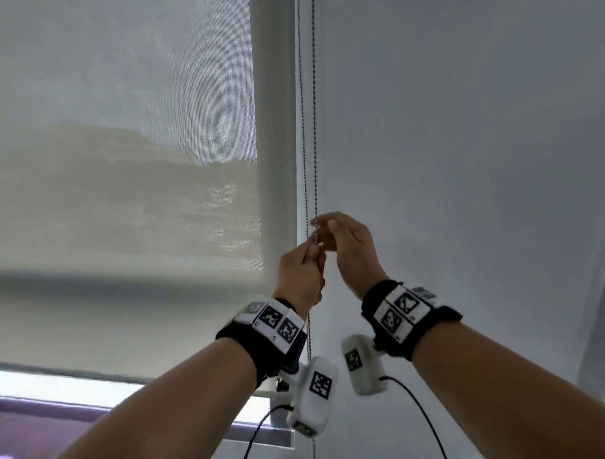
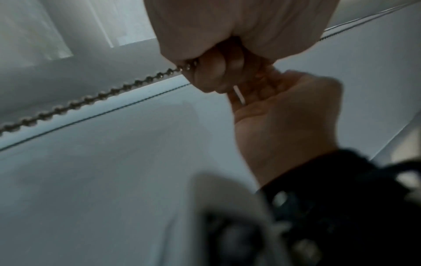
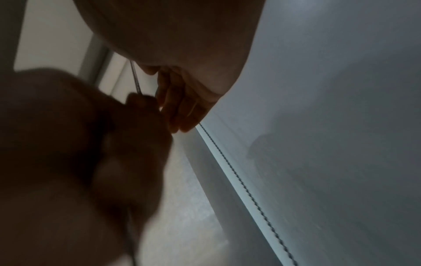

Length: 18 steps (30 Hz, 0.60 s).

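Observation:
A metal bead chain hangs in two strands between a translucent roller blind and a white wall. My left hand grips the nearer strand in a fist; the left wrist view shows its curled fingers closed round the beads. My right hand is just above it, its fingers fairly straight and lying against the chain. The two hands touch. The far strand runs free along the wall edge.
The white wall fills the right side. A bright strip of window shows under the blind's lower edge. Below it is a ledge. Black cables hang from the wrist cameras.

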### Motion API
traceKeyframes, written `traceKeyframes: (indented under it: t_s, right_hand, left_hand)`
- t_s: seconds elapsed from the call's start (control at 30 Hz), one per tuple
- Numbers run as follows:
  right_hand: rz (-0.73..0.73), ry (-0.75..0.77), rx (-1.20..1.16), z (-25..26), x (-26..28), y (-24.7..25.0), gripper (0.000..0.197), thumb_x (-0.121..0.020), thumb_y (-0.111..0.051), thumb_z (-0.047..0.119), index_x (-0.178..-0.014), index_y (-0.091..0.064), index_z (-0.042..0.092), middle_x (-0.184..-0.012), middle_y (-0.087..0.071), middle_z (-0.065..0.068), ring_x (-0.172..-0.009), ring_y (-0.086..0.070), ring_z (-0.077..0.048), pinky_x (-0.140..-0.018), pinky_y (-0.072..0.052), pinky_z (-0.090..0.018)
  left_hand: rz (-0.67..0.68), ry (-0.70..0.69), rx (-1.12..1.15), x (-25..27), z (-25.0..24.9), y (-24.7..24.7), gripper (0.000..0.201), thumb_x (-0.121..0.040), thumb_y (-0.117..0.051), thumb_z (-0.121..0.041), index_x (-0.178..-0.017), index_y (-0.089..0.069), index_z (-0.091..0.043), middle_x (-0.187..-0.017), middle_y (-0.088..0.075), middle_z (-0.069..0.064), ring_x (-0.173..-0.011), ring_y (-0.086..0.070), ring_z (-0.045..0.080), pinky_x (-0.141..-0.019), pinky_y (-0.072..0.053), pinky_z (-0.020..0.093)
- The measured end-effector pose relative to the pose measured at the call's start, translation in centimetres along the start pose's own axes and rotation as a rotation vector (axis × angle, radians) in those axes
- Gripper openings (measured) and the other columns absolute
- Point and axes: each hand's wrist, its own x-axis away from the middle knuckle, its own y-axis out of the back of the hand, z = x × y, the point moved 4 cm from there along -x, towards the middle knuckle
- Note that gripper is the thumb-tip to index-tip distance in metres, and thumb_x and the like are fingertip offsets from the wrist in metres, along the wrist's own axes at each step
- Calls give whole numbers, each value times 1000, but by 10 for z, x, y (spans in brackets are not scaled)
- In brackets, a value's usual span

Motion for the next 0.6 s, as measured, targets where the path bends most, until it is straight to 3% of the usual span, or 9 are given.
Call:
traceKeyframes:
  t_s: [0.17,0.27,0.33,0.4,0.47,0.53,0.6]
  right_hand:
    - [93,-106,-143,48,-31,-22,38,-102,-30,20,-112,-58,-5,-81,-60,-21,-70,-59,-30,-63,-51,-40]
    - [96,-145,-168,62,-36,-35,35,-102,-30,25,-93,-59,6,-64,-49,-6,-47,-42,-16,-46,-38,-27]
    - [63,-146,-137,62,-35,-41,36,-102,-32,29,-72,-47,16,-56,-36,1,-41,-27,-12,-42,-24,-22]
    - [27,-140,-135,61,-32,-43,39,-101,-33,29,-63,-35,20,-53,-29,4,-39,-20,-10,-43,-17,-21]
    - [12,-136,-161,61,-29,-43,41,-101,-34,27,-60,-32,21,-51,-26,5,-37,-18,-9,-41,-16,-18]
    - [5,-129,-180,58,-25,-42,42,-101,-35,26,-60,-32,21,-50,-26,5,-36,-18,-8,-38,-18,-16]
    - [-7,-110,-157,47,-18,-42,42,-101,-36,25,-59,-33,21,-50,-28,5,-37,-20,-8,-37,-21,-17]
  left_hand:
    - [12,45,-12,14,23,5,30,-83,-32,-3,-58,-39,-18,-55,-28,3,-47,-22,13,-48,-13,24]
    - [45,129,73,24,34,8,20,-64,-44,-10,-47,-41,-20,-58,-34,7,-55,-30,18,-51,-20,30]
    - [52,137,77,25,40,11,32,-70,-45,-3,-44,-45,-21,-53,-38,4,-53,-33,19,-52,-24,31]
    - [89,111,29,23,36,13,38,-75,-43,7,-47,-49,-18,-47,-43,0,-51,-37,19,-50,-31,26]
    - [143,119,22,19,28,15,36,-82,-41,10,-57,-54,-12,-45,-54,-3,-48,-48,16,-48,-40,21]
    - [180,139,108,9,18,20,35,-89,-38,6,-64,-58,-8,-50,-62,0,-49,-58,13,-57,-45,22]
    - [167,130,201,-1,6,24,36,-92,-33,1,-69,-59,-6,-63,-63,6,-61,-60,14,-68,-43,24]
